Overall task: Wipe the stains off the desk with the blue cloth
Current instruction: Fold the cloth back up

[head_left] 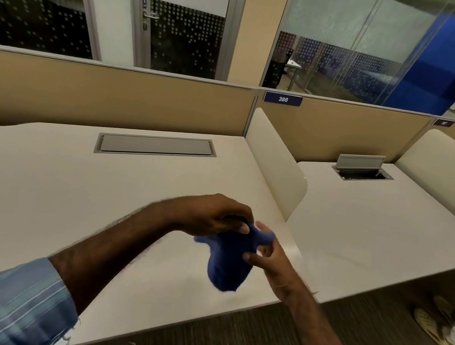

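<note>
The blue cloth (229,259) is bunched into a soft, fuzzy lump and held in the air above the near right part of the cream counter (51,182), clear of its surface. The left hand (210,217) pinches the cloth's upper edge, its fingers (243,228) curled closed on the fabric. The right hand (270,261) grips the other side, thumb and fingers partly bent around a fold. The lower end of the cloth hangs loose and rounded, slightly blurred. A rolled, striped blue sleeve (19,299) covers the left arm near the elbow; the right forearm is bare.

Two recessed grey cable boxes show: one (154,145) in this counter with its flat lid shut, and one (361,169) in the neighbouring counter with its lid tilted up; its inside is too dark to tell any contents. A smooth cream divider (275,160) with a rounded corner stands between the two counters. A tan partition (111,95) runs behind, bearing a dark plate reading 386 (283,99).
</note>
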`<state>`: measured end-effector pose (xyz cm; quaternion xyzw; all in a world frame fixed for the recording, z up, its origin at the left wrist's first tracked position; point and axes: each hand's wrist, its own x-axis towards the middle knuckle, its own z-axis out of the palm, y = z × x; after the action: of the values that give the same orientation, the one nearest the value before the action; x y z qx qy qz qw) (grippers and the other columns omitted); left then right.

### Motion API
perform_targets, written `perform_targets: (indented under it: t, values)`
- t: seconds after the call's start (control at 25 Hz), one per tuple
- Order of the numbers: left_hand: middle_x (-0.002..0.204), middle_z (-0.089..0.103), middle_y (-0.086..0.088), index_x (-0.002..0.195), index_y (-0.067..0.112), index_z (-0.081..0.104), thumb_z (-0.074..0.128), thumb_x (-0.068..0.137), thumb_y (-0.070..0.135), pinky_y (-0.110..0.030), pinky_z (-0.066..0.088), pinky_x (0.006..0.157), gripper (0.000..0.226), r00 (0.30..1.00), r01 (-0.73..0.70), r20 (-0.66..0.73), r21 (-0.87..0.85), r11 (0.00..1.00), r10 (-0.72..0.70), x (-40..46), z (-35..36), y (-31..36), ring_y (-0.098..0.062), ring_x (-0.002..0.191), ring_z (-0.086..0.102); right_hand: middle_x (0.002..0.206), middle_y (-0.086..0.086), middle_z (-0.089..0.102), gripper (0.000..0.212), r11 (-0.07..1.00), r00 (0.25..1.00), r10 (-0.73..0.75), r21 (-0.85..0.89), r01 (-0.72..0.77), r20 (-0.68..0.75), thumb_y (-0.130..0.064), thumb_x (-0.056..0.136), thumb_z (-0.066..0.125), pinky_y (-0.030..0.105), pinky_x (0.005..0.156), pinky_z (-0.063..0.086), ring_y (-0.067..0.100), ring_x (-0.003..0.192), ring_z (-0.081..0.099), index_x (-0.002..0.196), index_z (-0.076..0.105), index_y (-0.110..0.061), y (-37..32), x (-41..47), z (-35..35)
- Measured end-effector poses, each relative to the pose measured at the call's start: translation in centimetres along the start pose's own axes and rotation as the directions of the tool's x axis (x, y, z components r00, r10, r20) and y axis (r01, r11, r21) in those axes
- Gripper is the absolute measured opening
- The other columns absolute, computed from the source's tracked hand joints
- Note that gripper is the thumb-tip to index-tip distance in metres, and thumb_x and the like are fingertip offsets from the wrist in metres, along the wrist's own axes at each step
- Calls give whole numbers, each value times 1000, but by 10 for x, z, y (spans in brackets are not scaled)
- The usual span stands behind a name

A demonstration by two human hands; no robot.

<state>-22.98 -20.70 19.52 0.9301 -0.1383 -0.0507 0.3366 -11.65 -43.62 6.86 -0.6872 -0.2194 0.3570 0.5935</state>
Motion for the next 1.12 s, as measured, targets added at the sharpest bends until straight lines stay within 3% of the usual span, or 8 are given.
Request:
perform_targets:
  t: [0.2,0.48,0.6,0.72,0.84,0.96,1.04,1.12]
  values:
    - [113,66,30,119,47,60,42,109,51,-12,51,83,22,994,-63,-94,-53,997,58,-21,-18,0,3,110,63,147,14,72,101,972,997,-1,234,-16,73,-35,62,108,49,113,61,36,137,69,150,63,-14,11,-11,13]
    - [108,68,25,116,41,64,47,108,47,-18,52,79,20,967,35,-247,-138,990,-68,-38,-11,-34,-1,105,64,135,13,79,78,945,999,-1,328,18,-53,-36,53,111,34,92,66,26,121,79,125,83,-24,8,-22,5]
    - [107,69,23,116,40,64,46,109,44,-18,51,81,20,945,50,-310,-166,985,-100,-35,-7,-49,-3,104,65,138,13,77,72,919,999,-5,394,24,-50,-34,64,108,34,96,66,25,124,77,128,81,-18,2,-17,-1]
    - [108,70,22,116,40,66,46,109,44,-19,52,82,21,927,70,-348,-203,977,-138,-26,-7,-67,-5,105,66,146,10,73,42,897,997,4,441,31,-78,-27,99,82,37,101,65,24,131,73,139,74,-20,-3,0,-2]
    - [107,73,15,112,38,69,49,109,42,-19,54,82,21,892,68,-404,-325,943,-203,-14,-2,-89,-8,101,68,143,6,76,35,920,991,56,391,-4,-121,-37,99,74,31,94,66,24,134,72,134,75,-30,-17,19,1]
    - [111,75,8,114,36,71,51,107,45,-27,60,82,23,836,120,-402,-528,841,-372,2,4,-115,-10,103,71,144,7,75,55,935,994,35,356,3,-102,-58,90,87,28,97,64,24,134,72,135,74,-29,-42,47,-4]
    - [119,75,11,119,38,71,52,103,56,-33,64,84,31,798,175,-332,-671,721,-503,16,8,-133,-11,112,71,147,7,72,48,941,999,25,337,-10,-39,-48,102,74,29,99,63,24,137,71,143,68,-24,-58,72,-7]
    - [125,74,14,128,40,68,48,95,72,-36,63,91,51,762,216,-193,-824,523,-618,33,13,-153,-14,123,69,150,5,71,47,945,999,25,324,-39,45,-40,109,65,28,101,63,24,139,69,151,61,-21,-74,100,-9]
